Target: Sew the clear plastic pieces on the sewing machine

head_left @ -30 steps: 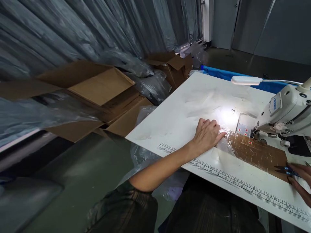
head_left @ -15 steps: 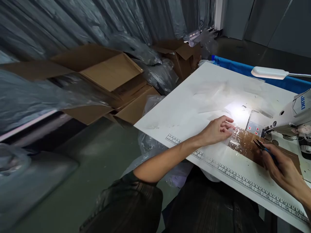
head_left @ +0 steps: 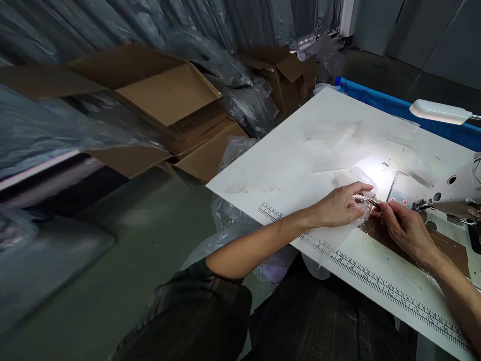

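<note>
My left hand (head_left: 343,204) reaches over the white table with its fingers closed on a thin clear plastic sheet (head_left: 364,210), whose edge is bunched near the fingertips. In my right hand (head_left: 408,228) is a pair of thread snips (head_left: 374,203). Their dark blades point left and meet the plastic right beside the left fingers; the handle is mostly hidden in the palm. Under the right hand lies a brown cardboard strip (head_left: 451,248), flat on the table. The sewing machine (head_left: 458,185) stands just right of both hands, its presser foot close to the right knuckles.
A printed ruler (head_left: 361,273) runs along the near edge of the white table (head_left: 270,165). A white lamp (head_left: 439,111) hangs over the back right, near a blue cloth edge (head_left: 391,103). Open cardboard boxes (head_left: 169,95) and crumpled plastic bags (head_left: 251,103) stand left.
My right hand has moved left and up with the snips, from over the cardboard strip to the plastic at my left fingers. The view has shifted slightly.
</note>
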Demonstrator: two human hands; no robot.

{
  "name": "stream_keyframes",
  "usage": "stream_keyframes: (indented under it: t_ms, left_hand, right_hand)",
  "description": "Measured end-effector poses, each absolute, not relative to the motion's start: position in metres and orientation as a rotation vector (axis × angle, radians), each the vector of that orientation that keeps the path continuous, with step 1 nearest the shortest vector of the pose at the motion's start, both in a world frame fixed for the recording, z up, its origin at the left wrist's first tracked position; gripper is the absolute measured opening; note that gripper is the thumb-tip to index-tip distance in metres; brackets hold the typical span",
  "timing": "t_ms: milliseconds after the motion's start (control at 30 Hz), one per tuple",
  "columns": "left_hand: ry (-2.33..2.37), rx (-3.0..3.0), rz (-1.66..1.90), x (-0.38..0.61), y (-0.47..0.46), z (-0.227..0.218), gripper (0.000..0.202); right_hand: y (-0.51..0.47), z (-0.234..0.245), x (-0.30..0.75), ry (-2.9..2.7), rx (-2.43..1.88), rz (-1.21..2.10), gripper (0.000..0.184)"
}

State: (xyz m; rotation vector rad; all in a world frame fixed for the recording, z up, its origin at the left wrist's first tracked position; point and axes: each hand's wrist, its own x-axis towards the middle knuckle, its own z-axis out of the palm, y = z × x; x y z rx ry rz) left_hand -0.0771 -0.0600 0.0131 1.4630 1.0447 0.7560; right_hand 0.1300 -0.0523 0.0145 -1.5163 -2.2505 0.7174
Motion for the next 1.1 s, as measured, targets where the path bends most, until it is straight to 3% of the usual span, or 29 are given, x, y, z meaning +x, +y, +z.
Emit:
stream_keyframes:
  t_ms: [600,933,1100]
  left_hand:
    - [0.924,1.276,0.753,-0.079,-0.057,0.012,0.058]
    - [1.104,1.462,0.674,-0.078,-0.054,0.008,0.077]
    - [1.29,1.622,0.732,-0.076,-0.053,0.003,0.087]
  right_hand:
    - [-0.053,0.01,0.126,-2.182,-1.418,0.82,0.061]
    - [-0.065,0.009,0.135,-1.929,-1.393,0.863,0.062]
    - [-0.088,0.013,0.171,-2.014,-1.511,0.703,0.06]
